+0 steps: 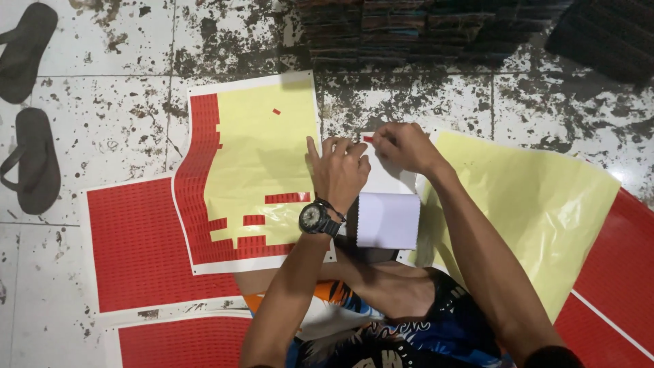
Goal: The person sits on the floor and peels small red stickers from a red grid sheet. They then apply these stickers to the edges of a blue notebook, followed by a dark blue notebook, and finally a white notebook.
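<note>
So the small red sticker (pixel 368 139) is pinched at the fingertips of our right hand (pixel 403 146), right over the top edge of the white booklet (pixel 385 204) that sits on our lap and the floor in front of us. That hand is closed down tight on it, thumb against fingers. Our left hand (pixel 338 172), the one with the wristwatch (pixel 315 218), lies flat-ish on the booklet with the fingers curled and holds nothing, it's just pressing the paper down. The bottom page of the booklet is curled over, fwiw.

Just to the left is the half-used sticker sheet (pixel 252 170), mostly bare yellow backing with red stickers left along its left side and bottom, plus one stray red bit up near the top. Full red sheets (pixel 139 245) lie under and below it. On the right there's a peeled yellow backing sheet (pixel 538 197) over more red sheets. Two sandals (pixel 30 160) off at the far left, dark stacks (pixel 422 27) along the top, probably more booklets but it's too dim to say.

What could go wrong: the sticker is tiny and tacky, so it could fold onto itself or cling to a fingertip, and if our left hand lets the page slide it'd land crooked. The floor tiles (pixel 109 129) are grubby too, so a dropped one picks up dirt.
</note>
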